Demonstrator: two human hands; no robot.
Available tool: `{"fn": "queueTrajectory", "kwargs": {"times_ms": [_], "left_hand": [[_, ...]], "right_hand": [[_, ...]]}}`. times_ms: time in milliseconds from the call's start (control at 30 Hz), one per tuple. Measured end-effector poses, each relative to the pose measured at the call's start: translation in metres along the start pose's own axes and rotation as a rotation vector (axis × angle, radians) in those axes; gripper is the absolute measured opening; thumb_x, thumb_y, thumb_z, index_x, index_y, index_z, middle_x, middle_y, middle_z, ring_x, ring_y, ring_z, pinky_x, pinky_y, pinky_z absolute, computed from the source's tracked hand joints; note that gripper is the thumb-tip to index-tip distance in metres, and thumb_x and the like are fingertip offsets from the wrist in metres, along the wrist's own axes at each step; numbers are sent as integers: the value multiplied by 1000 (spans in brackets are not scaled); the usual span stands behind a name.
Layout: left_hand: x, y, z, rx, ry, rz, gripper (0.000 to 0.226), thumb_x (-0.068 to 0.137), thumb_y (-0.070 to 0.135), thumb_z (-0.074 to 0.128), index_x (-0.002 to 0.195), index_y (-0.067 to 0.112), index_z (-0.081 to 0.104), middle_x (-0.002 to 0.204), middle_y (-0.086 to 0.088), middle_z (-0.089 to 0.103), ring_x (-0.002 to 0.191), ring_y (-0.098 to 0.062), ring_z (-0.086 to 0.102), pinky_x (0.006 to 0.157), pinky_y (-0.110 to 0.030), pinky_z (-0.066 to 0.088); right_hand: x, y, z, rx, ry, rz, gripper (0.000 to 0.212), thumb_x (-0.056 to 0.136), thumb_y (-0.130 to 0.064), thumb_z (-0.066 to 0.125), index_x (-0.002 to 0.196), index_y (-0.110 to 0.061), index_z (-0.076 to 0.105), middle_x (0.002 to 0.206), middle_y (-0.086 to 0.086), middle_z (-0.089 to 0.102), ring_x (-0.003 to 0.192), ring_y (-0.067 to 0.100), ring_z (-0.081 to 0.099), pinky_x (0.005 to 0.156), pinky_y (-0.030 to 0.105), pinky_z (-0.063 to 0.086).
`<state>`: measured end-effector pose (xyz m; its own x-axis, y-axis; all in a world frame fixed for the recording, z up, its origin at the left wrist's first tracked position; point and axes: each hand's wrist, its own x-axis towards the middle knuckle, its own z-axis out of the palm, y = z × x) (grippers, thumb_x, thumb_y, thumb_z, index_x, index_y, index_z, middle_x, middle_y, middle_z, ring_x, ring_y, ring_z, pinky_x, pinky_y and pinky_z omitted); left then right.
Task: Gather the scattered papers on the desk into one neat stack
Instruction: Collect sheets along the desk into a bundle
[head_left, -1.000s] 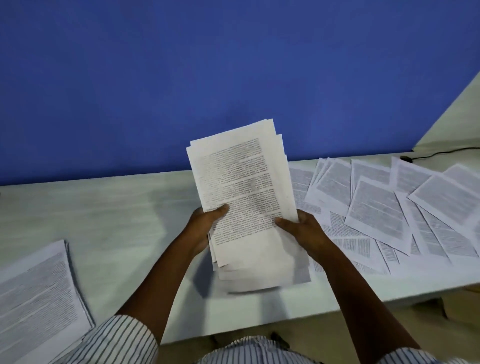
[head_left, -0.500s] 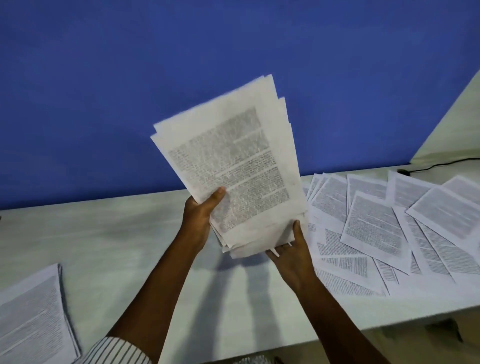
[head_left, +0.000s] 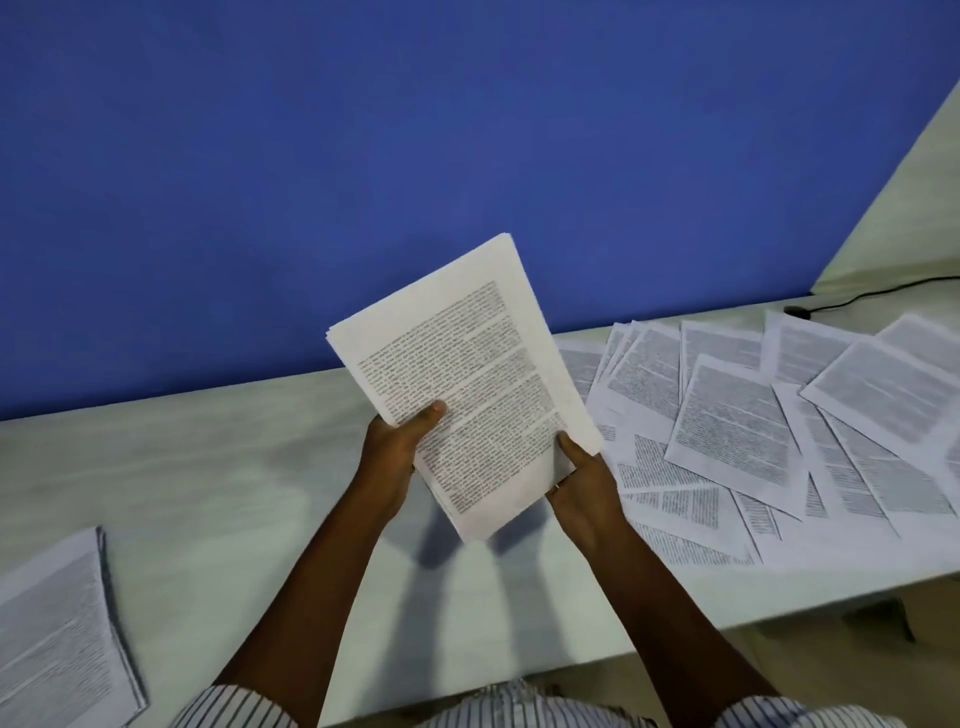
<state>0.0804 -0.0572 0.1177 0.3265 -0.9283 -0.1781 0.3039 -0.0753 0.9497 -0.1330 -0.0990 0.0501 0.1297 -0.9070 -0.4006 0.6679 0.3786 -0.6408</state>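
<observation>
Squared since half a sec ago: fanned sheets now flush in the paper bundle (head_left: 467, 374), held over the desk (head_left: 208, 467) w/ left hand (head_left: 397, 452) pinching its left edge, right hand (head_left: 584, 483) gripping the lower-right corner; top leans left. Just right of right hand lie scattered sheets (head_left: 727, 415) — nearer it; printed stack (head_left: 57, 623) far left.

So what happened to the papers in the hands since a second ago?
The bundle was fanned and messy; now its sheets are squared up and it leans more to the left. The right grip went under the lower edge, then took hold again. The left grip kept holding. The loose papers and the stack on the desk stayed put.
</observation>
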Motion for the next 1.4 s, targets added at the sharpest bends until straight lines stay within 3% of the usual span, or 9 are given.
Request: {"fn": "queueTrajectory", "kwargs": {"times_ms": [100,233,433,667,833,933,1033,1167,1400], "left_hand": [[-4,-33,9,158,94,-78,30,89,5,70,107,28,65,103,10,71,106,-20,67,97,-44,52],[-4,-62,13,189,141,-176,29,90,3,68,113,21,62,98,9,68,95,-16,65,95,-41,51],[-5,-98,18,78,15,-362,33,87,3,70,120,7,67,117,-11,72,106,-29,69,90,-39,57],[-3,-134,60,190,-81,-466,29,85,3,73,113,9,71,112,-14,73,103,-35,70,98,-51,52],[14,-128,77,81,-62,-459,24,86,5,71,109,9,71,104,-10,76,93,-29,72,76,-37,60],[22,-141,73,192,77,-432,24,85,5,73,109,9,71,106,-9,73,86,-24,71,71,-30,58],[23,-161,76,260,187,-445,33,87,4,72,120,4,66,109,-10,69,92,-25,66,83,-31,51],[21,-172,80,155,164,-456,24,88,4,69,111,9,70,108,-8,73,96,-25,69,83,-32,52],[25,-186,88,232,105,-491,27,87,4,70,113,10,69,106,-4,74,97,-22,69,96,-37,50]], "right_hand": [[-2,-2,-11,-81,41,-12,71,72,-27,85,135,-13,57,135,14,61,127,37,55,103,56,46],[-8,-13,-45,-177,218,68,38,88,-8,70,125,-13,63,120,12,70,110,33,66,86,47,58],[-10,-29,-102,-322,393,75,33,83,-2,72,114,-12,67,110,13,72,96,27,68,93,40,54],[-7,-41,-117,-377,371,140,20,85,3,67,100,-10,65,83,15,68,67,23,62,56,26,53],[24,-66,-140,-559,374,65,16,87,1,61,91,-13,65,86,14,68,77,26,61,63,30,47],[55,-77,-152,-1014,406,-210,11,85,-6,65,94,-12,64,92,9,68,87,29,65,77,34,50],[96,-94,-159,-1477,477,-390,37,84,-26,70,113,-7,57,114,13,57,104,28,57,89,38,47],[141,-110,-162,-1842,614,-127,81,75,-49,70,135,-6,36,139,16,40,130,36,39,103,55,38],[155,-107,-179,-1980,638,-17,82,72,-49,67,131,-1,36,130,19,47,119,36,46,94,55,43]]}}
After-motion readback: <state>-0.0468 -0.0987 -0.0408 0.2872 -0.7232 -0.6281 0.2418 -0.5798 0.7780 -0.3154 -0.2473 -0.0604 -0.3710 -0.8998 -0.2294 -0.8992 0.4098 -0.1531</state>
